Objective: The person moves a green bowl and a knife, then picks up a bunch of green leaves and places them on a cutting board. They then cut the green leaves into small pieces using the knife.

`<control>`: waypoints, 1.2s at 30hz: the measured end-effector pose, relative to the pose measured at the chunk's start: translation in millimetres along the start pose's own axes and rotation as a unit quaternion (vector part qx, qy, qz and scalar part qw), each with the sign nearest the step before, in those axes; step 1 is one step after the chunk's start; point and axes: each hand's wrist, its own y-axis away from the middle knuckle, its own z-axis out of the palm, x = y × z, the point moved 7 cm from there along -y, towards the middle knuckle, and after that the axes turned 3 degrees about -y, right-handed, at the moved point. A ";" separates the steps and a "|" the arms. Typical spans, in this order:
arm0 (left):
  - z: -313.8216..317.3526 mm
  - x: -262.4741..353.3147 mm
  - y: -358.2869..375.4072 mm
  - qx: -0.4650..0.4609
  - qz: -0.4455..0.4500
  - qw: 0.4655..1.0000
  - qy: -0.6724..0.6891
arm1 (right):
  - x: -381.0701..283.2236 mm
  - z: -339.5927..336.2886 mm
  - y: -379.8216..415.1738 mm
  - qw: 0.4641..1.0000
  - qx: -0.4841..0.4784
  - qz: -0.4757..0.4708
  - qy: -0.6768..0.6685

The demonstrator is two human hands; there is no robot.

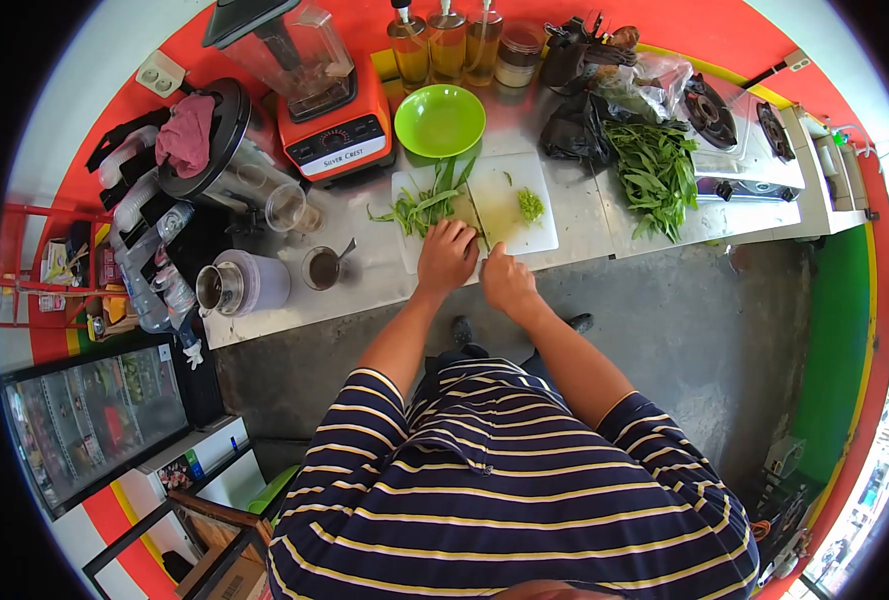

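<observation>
A white cutting board [540,233] lies on the counter in front of me. My left hand [448,256] presses with bent fingers on a bunch of long leafy greens [423,211] at the board's left part. Just right of it, my right hand [508,279] is closed around the handle of a knife, which the fingers hide. The thin knife blade [478,214] points away from me across the board, close beside my left fingertips. A small heap of chopped greens [531,207] sits on the right of the board. Behind the board stands a bright green bowl [440,121].
An orange blender [337,140] and oil bottles [447,48] stand at the back. At left are a glass with a spoon [322,268] and a flask [245,283]. More leafy greens [653,178] lie right, beside a gas stove [750,190]. The metal counter's edge [365,307] is nearest me.
</observation>
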 end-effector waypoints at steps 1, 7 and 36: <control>-0.3 0.0 0.5 0.000 -0.001 1.000 0.000 | -1.1 3.7 2.3 1.000 0.001 0.000 0.001; -7.5 5.1 -0.3 0.027 0.016 0.999 -0.001 | -5.3 -2.8 -4.7 0.999 -0.005 0.019 -0.031; 7.8 11.2 2.4 0.031 -0.274 0.961 -0.033 | 56.6 -40.7 -23.8 0.999 -0.012 -0.015 -0.044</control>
